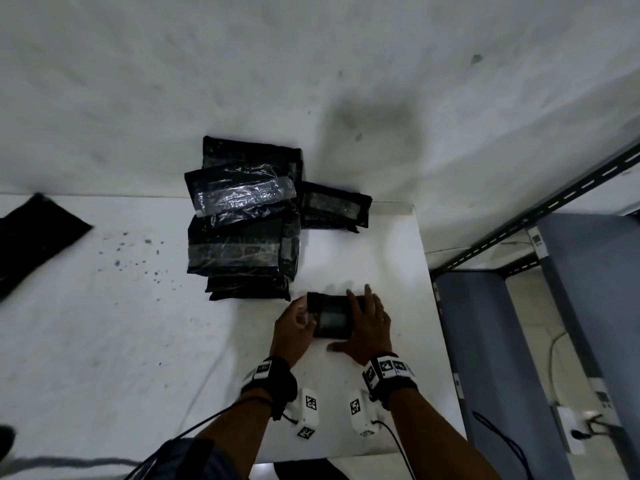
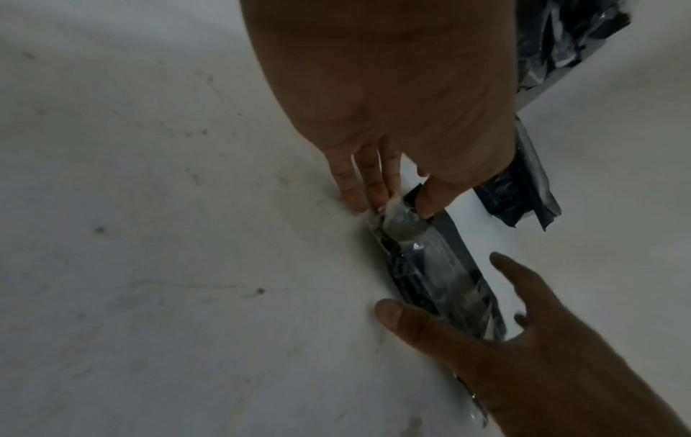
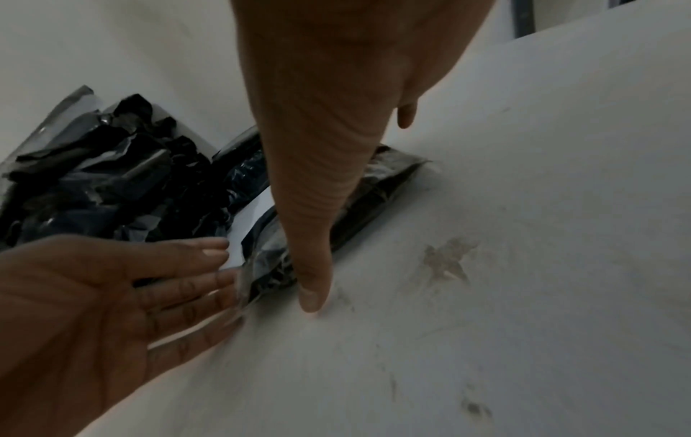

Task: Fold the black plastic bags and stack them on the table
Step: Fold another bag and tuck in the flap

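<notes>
A small folded black plastic bag lies on the white table near its right front. My left hand touches the bag's left end with straight fingers, thumb on top of it. My right hand lies flat across the bag's right part, fingers straight, thumb tip on the table at the near edge. Just beyond on the left sits a loose pile of black bags.
One more black bag lies at the pile's right, by the wall. Another black bag lies far left on the table. The table's right edge is close to my right hand; a grey metal shelf frame stands beyond it.
</notes>
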